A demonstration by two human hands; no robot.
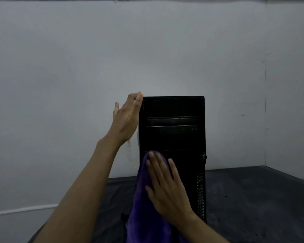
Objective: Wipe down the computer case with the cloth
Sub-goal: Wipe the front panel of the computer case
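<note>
A black computer case stands upright on a dark table, its front panel with a drive bay facing me. My left hand lies along the case's upper left edge, fingertips curled over the top corner. A purple cloth hangs down the lower front of the case. My right hand presses flat on the cloth with straight, spread fingers, holding it against the panel.
A plain grey wall rises right behind the case, with a wall corner at the right. The table reaches to the right of the case and ends at a left edge near my left forearm.
</note>
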